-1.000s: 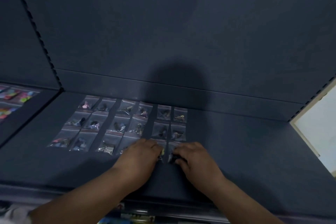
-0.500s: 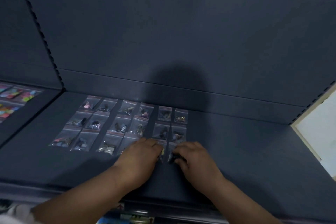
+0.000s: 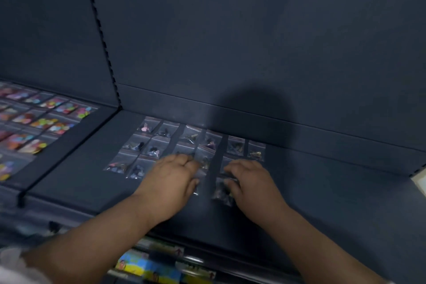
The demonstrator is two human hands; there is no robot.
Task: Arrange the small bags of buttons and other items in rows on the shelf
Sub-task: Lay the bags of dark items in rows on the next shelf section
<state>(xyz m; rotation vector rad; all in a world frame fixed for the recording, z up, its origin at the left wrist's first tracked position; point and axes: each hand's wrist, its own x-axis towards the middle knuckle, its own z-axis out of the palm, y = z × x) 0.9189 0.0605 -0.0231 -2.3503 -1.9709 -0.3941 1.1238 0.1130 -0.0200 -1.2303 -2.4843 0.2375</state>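
Small clear bags of buttons (image 3: 235, 146) lie in three rows on the dark grey shelf (image 3: 322, 191), in pairs of columns with narrow gaps between. My left hand (image 3: 170, 180) rests palm down over the front bags of the middle columns, fingers spread and reaching the middle row. My right hand (image 3: 251, 182) lies flat on the right columns, fingertips on a middle-row bag, thumb touching the front bag (image 3: 222, 191). Neither hand lifts a bag. The bags under the palms are hidden.
On the neighbouring shelf section to the left lie rows of bags with colourful buttons (image 3: 43, 122), behind a raised divider (image 3: 69, 152). The shelf's back wall (image 3: 230, 53) rises steeply. Colourful packages (image 3: 149, 267) sit on a lower level at the front edge.
Both hands have slid further back over the rows and a little apart. The view has swung, showing more of the left shelf section.
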